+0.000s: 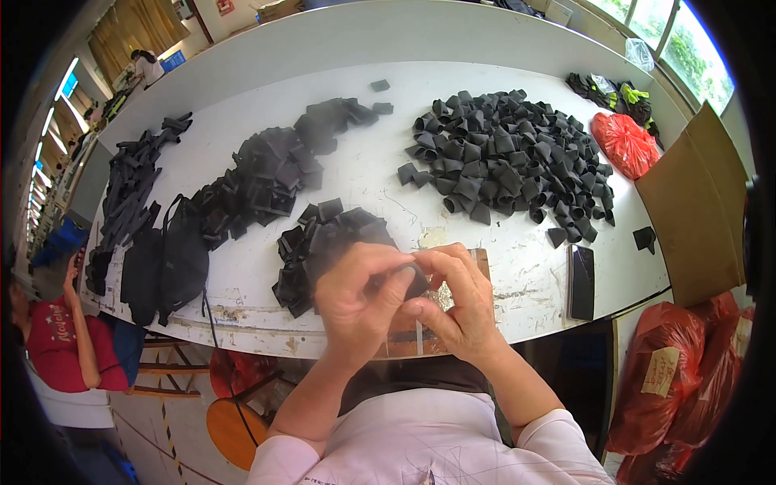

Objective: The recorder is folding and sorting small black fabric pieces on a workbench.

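Both hands meet over the near edge of the table, around one small black fabric-like piece (418, 283). My left hand (352, 295) pinches it between thumb and fingers. From the other side, my right hand (465, 311) has its thumb and index finger closed at the piece's edge. Part of the piece is hidden by the fingers. Just beyond my left hand lies a heap of similar black pieces (331, 242), partly covered by that hand. Farther right sits a big pile of black pieces curled into short loops (509, 153).
Flat black pieces (271, 166) form a long row at left, beside black strips (133, 182) and a black bag (184, 259). A phone (580, 283), cardboard (695, 210) and red bags (626, 145) stand to the right. Another person (69, 343) sits at far left.
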Available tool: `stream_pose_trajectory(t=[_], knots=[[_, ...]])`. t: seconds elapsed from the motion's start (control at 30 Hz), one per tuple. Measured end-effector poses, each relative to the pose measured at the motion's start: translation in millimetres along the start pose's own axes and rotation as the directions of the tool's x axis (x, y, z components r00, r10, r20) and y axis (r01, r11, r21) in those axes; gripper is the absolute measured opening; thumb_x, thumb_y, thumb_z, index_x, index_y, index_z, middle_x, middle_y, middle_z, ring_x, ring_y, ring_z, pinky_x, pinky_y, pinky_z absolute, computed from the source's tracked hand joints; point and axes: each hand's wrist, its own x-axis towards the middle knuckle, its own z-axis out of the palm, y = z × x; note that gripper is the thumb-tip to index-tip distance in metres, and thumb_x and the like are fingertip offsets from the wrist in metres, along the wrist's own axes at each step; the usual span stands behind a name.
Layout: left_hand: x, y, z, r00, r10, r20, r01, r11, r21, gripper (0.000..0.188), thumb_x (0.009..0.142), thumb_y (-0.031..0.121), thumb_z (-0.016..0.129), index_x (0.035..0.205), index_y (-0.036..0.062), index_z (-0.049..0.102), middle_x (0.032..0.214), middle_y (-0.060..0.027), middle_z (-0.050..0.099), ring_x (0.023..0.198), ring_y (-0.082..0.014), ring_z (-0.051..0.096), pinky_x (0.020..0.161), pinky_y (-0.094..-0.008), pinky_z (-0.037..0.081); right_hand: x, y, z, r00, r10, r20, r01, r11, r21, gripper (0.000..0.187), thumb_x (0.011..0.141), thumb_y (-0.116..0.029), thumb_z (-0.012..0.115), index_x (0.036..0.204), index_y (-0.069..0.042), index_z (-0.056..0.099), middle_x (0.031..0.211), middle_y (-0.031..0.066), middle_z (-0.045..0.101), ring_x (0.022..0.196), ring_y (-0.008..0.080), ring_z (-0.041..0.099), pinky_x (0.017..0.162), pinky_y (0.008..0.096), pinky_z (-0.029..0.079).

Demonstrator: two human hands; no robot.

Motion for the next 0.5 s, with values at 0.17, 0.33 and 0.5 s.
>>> stream_pose_trajectory(t=[0.17,0.33,0.5], knots=[[-8.5,-9.8,-2.3,0.971,-0.210,-0.117,0.110,0.820,-0.562,0.008,0.083,0.005,0.056,0.088,0.0004,0.058,0.087,-0.0113,0.057,0.082,-0.0186,0.053,0.081,-0.0301,0.041,6.9,-5.9,1.7,0.999,-0.041,-0.026,0.039,0.997,-0.066,0.026,0.064,-0.008,0.071,0.086,-0.003,0.058,0.073,0.0078,0.053,0.066,0.0238,0.050,0.056,0.0312,0.042],[-15.9,-23.9,-5.3,0.969,-0.243,-0.046,0.135,0.674,-0.726,0.012,0.084,0.003,0.052,0.094,0.0003,0.058,0.090,-0.0088,0.057,0.082,-0.0144,0.051,0.075,-0.0265,0.040,8.1,-5.9,3.7,0.999,0.031,-0.030,-0.032,0.999,-0.012,0.019,0.065,-0.003,0.070,0.080,-0.002,0.059,0.066,0.0065,0.053,0.060,0.0211,0.051,0.052,0.0290,0.041],[-22.7,-28.8,-5.4,0.957,-0.286,-0.040,0.152,0.616,-0.773,0.011,0.084,0.002,0.052,0.094,0.0005,0.058,0.092,-0.0090,0.057,0.086,-0.0161,0.051,0.075,-0.0282,0.041,11.1,2.7,4.0,0.995,0.087,0.042,-0.092,0.987,0.128,0.018,0.064,-0.002,0.070,0.078,-0.001,0.059,0.064,0.0075,0.055,0.059,0.0196,0.053,0.053,0.0289,0.041]])
